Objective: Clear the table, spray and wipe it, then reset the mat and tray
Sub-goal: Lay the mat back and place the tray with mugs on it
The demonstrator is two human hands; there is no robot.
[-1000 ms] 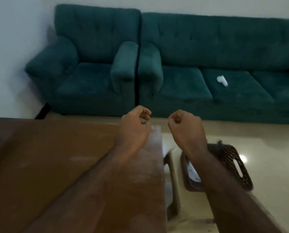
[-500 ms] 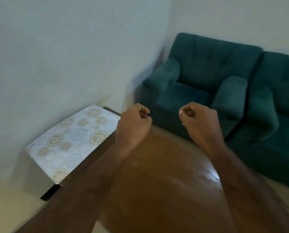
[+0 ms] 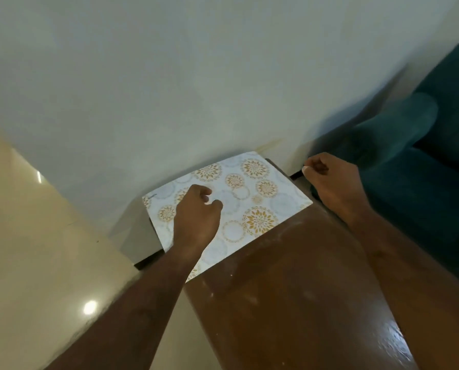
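Observation:
A white mat [image 3: 261, 186] with gold flower medallions lies flat on the far end of the glossy brown table [image 3: 289, 295], by the wall. Its near left corner juts past the table's left edge. My left hand [image 3: 197, 214] hovers over the left half of the mat with fingers loosely bent and thumb apart, holding nothing. My right hand [image 3: 329, 182] is curled into a fist beyond the mat's right corner, over the table's far right edge, and holds nothing. No tray is in view.
A white wall [image 3: 196, 89] stands right behind the table's far end. A dark green sofa [image 3: 423, 177] sits close along the table's right side. Shiny cream floor [image 3: 36, 249] lies to the left. Pale streaks mark the tabletop.
My view has swung left from the sofas to the table's far end. The mat now sits under my left hand, whose fingers have loosened; my right hand stays in a fist.

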